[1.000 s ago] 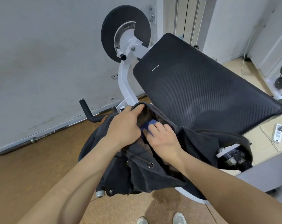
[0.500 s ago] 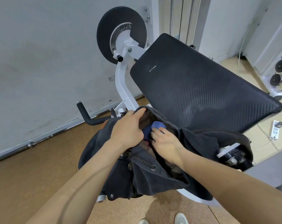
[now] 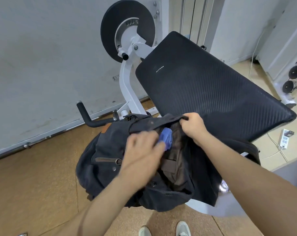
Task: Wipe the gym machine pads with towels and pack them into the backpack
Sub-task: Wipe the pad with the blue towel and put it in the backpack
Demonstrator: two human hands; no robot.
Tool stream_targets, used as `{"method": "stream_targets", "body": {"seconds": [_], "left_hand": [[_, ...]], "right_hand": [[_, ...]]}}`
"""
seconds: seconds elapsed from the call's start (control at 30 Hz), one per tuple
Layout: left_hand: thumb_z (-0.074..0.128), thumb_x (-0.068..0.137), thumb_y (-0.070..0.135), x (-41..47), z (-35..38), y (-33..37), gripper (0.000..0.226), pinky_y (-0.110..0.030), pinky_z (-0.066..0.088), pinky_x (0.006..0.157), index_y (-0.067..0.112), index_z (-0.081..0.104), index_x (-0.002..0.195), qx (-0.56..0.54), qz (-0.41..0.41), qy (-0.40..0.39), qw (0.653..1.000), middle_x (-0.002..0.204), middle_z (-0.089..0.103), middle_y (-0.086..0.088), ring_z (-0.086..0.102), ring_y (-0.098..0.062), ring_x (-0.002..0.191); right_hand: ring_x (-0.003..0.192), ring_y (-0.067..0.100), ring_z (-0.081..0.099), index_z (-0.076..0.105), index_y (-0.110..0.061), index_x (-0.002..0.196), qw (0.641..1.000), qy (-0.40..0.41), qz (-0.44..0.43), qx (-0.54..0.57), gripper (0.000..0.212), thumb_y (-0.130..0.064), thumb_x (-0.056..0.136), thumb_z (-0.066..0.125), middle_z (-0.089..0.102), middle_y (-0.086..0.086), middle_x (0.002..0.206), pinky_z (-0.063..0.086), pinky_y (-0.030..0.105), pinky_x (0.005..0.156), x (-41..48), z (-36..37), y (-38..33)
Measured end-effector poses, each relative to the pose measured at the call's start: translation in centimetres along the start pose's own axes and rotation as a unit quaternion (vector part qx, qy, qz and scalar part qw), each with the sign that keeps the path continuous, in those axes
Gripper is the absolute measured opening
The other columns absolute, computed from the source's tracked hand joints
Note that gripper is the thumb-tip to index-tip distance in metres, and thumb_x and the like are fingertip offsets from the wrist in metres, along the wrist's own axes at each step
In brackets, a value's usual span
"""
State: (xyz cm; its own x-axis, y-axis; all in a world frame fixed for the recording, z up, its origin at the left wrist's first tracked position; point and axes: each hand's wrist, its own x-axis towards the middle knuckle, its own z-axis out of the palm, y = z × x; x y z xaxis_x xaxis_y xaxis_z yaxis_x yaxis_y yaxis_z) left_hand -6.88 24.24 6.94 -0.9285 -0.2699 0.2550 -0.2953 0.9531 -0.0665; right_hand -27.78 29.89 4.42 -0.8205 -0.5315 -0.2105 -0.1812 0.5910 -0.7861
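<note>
A dark grey backpack (image 3: pixel 107 150) hangs open against the gym machine, below its black ribbed pad (image 3: pixel 203 89). A blue towel (image 3: pixel 167 137) sits bunched in the bag's mouth, against the brown lining. My right hand (image 3: pixel 193 127) grips the far rim of the opening and pulls it up toward the pad. My left hand (image 3: pixel 142 150) is motion-blurred over the front of the bag, fingers stretched out, with its fingertips at the towel's left edge. Whether they press on the towel is unclear.
The white machine frame (image 3: pixel 127 86) carries a black weight plate (image 3: pixel 127 29) near the grey wall. A black handle (image 3: pixel 86 116) sticks out at the left. A power strip (image 3: pixel 284 139) and cables lie on the floor at the right. My shoes (image 3: pixel 163 230) stand on cork flooring.
My right hand left the towel and took hold of the bag's far rim. My left hand let go of the rim and moved over to the towel. The opening is wider.
</note>
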Motion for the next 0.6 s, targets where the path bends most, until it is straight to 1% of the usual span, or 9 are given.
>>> {"method": "stream_targets", "body": {"seconds": [0.03,0.1,0.17,0.23,0.3,0.37,0.43,0.53,0.6], "left_hand": [[0.057,0.084,0.044,-1.6,0.0,1.4,0.025,-0.042,0.039,0.092,0.023,0.068,0.092,-0.029,0.093,-0.018,0.995,0.096,0.059,-0.004,0.056,-0.028,0.093],[0.041,0.084,0.068,-4.1,0.5,2.8,0.056,-0.037,0.045,0.086,0.019,0.068,0.082,-0.027,0.171,-0.190,0.967,0.077,0.062,-0.003,0.058,-0.024,0.077],[0.051,0.075,0.072,-5.9,1.4,2.7,0.053,-0.027,0.040,0.061,0.020,0.060,0.078,0.026,0.194,-0.297,0.934,0.059,0.060,0.001,0.058,-0.020,0.055],[0.060,0.072,0.039,-7.3,1.4,3.2,0.016,-0.020,0.025,0.046,0.024,0.062,0.078,0.044,0.196,-0.254,0.946,0.043,0.051,0.005,0.048,-0.015,0.035],[0.045,0.068,0.018,-8.7,1.4,4.6,0.037,-0.017,0.026,0.043,0.026,0.070,0.094,0.021,0.165,-0.151,0.975,0.043,0.048,0.005,0.042,-0.015,0.031],[0.046,0.071,0.013,-9.0,1.3,5.8,0.043,-0.020,0.033,0.044,0.026,0.064,0.107,0.003,0.120,-0.065,0.991,0.047,0.046,0.002,0.041,-0.018,0.036],[0.052,0.074,0.011,-9.1,2.0,6.5,0.037,-0.026,0.037,0.051,0.027,0.062,0.107,-0.013,0.093,-0.009,0.996,0.055,0.045,0.002,0.043,-0.020,0.046],[0.062,0.072,0.032,-10.4,2.8,7.1,0.031,-0.034,0.033,0.073,0.032,0.065,0.103,-0.074,0.035,-0.039,0.996,0.076,0.049,0.006,0.046,-0.016,0.073],[0.062,0.071,0.051,-11.4,2.0,7.0,0.036,-0.034,0.030,0.083,0.038,0.065,0.104,-0.172,-0.058,-0.050,0.982,0.091,0.049,0.011,0.044,-0.009,0.089]], "right_hand": [[0.079,0.033,0.059,0.061,0.000,0.076,0.998,-0.004,0.043,0.055,0.019,-0.010,0.086,0.049,0.064,0.018,0.080,0.045,0.038,0.067,0.6,-0.1,0.2],[0.078,0.026,0.051,0.053,-0.005,0.076,0.990,-0.033,0.106,0.091,0.015,-0.010,0.086,0.043,0.055,0.014,0.082,0.037,0.034,0.067,1.3,0.2,-0.1],[0.083,0.022,0.047,0.048,-0.008,0.077,0.989,-0.098,0.108,0.028,0.020,-0.009,0.093,0.036,0.050,0.009,0.085,0.037,0.030,0.070,1.3,0.7,-1.0],[0.077,0.022,0.042,0.043,-0.014,0.073,0.979,-0.176,0.103,-0.024,0.028,-0.007,0.097,0.032,0.041,0.003,0.078,0.035,0.026,0.060,1.1,1.1,-2.0],[0.075,0.023,0.038,0.041,-0.013,0.070,0.979,-0.171,0.080,-0.077,0.023,-0.001,0.089,0.037,0.038,0.004,0.074,0.028,0.027,0.051,1.3,1.5,-1.7],[0.070,0.028,0.043,0.048,-0.011,0.076,0.989,-0.096,0.090,-0.062,0.008,-0.010,0.080,0.042,0.047,0.006,0.078,0.032,0.030,0.055,1.1,1.6,-1.0],[0.075,0.028,0.051,0.050,-0.011,0.090,0.993,-0.017,0.109,-0.053,0.014,-0.018,0.080,0.043,0.054,0.006,0.087,0.039,0.032,0.065,0.3,1.9,-0.7],[0.085,0.029,0.051,0.048,-0.015,0.101,0.983,-0.017,-0.002,-0.185,0.016,-0.012,0.085,0.045,0.050,0.006,0.097,0.039,0.036,0.070,-0.5,1.7,-1.4],[0.102,0.029,0.050,0.051,-0.022,0.107,0.960,-0.034,-0.092,-0.262,0.024,-0.014,0.085,0.050,0.049,0.004,0.110,0.042,0.040,0.082,-0.8,0.9,-2.4]]}}
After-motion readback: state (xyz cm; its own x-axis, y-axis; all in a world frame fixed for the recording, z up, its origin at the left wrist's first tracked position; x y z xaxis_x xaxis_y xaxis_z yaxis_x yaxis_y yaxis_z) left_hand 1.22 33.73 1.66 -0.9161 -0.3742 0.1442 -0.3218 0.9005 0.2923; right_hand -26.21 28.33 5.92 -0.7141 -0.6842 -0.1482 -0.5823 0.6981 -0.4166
